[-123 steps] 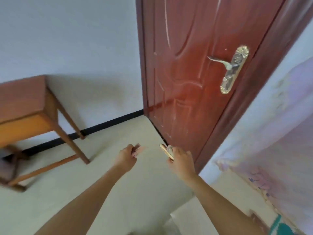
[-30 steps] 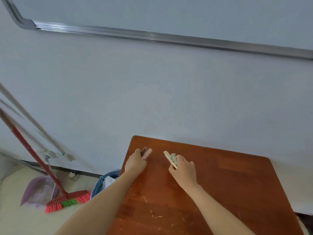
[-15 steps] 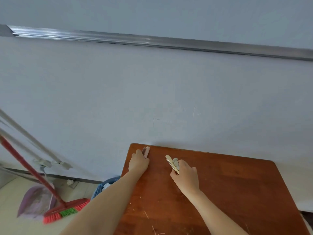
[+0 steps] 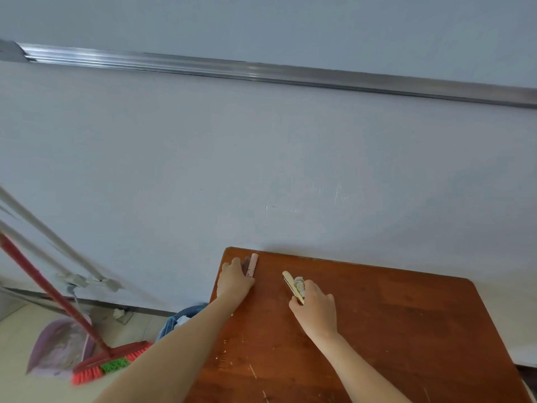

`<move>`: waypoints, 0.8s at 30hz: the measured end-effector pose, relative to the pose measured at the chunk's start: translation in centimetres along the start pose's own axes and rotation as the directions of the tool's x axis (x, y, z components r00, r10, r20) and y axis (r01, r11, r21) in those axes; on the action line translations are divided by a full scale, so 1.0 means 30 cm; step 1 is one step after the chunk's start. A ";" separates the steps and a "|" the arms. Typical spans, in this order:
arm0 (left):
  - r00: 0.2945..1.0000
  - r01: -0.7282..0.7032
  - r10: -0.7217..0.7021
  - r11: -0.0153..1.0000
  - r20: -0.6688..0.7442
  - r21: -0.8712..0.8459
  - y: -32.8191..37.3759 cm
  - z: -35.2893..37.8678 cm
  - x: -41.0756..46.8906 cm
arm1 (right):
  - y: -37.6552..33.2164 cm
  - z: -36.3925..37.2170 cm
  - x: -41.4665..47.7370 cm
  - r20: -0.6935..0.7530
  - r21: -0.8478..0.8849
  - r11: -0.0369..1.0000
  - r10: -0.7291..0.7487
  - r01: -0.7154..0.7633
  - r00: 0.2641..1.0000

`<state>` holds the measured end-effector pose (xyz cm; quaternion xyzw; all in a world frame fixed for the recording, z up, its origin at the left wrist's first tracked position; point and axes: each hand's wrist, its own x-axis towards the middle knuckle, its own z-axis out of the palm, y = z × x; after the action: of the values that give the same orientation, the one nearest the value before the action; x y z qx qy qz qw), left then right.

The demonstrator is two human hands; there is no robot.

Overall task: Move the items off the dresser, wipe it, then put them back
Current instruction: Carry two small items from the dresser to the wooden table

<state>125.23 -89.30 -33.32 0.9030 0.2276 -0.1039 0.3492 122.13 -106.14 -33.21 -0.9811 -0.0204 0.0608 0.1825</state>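
The dresser [image 4: 392,321] has a scratched reddish-brown wooden top and stands against a pale wall. My left hand [image 4: 234,282] is at its far left corner and holds a small pink tube [image 4: 252,265] together with a darker stick beside it, both pointing at the wall. To the right, my right hand [image 4: 315,308] grips a slim cream-and-gold object with a pale ornament [image 4: 295,285], held low over the wood. Whether either item touches the surface is unclear.
A red broom [image 4: 96,365] with green and red bristles leans left of the dresser, next to a purple dustpan [image 4: 56,349]. A blue-lined bin [image 4: 180,317] sits at the dresser's left edge. Metal poles [image 4: 58,245] slant on the left; a metal rail [image 4: 290,72] crosses the wall.
I turned from the door to the dresser. Over the last second both hands have reached farther toward the wall, the left one arriving at the far left corner.
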 end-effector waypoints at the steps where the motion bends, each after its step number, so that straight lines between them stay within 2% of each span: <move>1: 1.000 -0.017 0.017 1.000 0.000 -0.022 -0.014 -0.002 0.000 | 0.001 -0.001 -0.002 0.000 0.003 1.000 0.003 -0.003 1.000; 8: 0.995 -0.094 0.089 0.986 -0.044 -0.141 -0.090 -0.004 -0.019 | -0.003 -0.013 0.006 -0.021 0.015 0.999 0.042 -0.042 0.999; 17: 0.977 -0.194 0.197 0.980 -0.086 0.042 -0.189 0.014 -0.140 | -0.084 0.019 0.009 0.047 0.106 0.979 0.167 -0.172 0.985; 20: 0.971 -0.237 0.238 0.971 -0.023 0.033 -0.234 0.026 -0.185 | -0.135 0.044 0.026 0.061 0.125 0.968 0.209 -0.215 0.976; 24: 0.956 -0.293 0.293 0.956 -0.009 -0.017 -0.268 0.021 -0.184 | -0.200 0.070 0.061 0.067 0.108 0.961 0.250 -0.256 0.966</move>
<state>116.51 -86.35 -36.55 0.9239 0.0935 -0.0461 0.3680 123.55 -99.69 -33.19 -0.9614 0.1040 0.1108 0.2292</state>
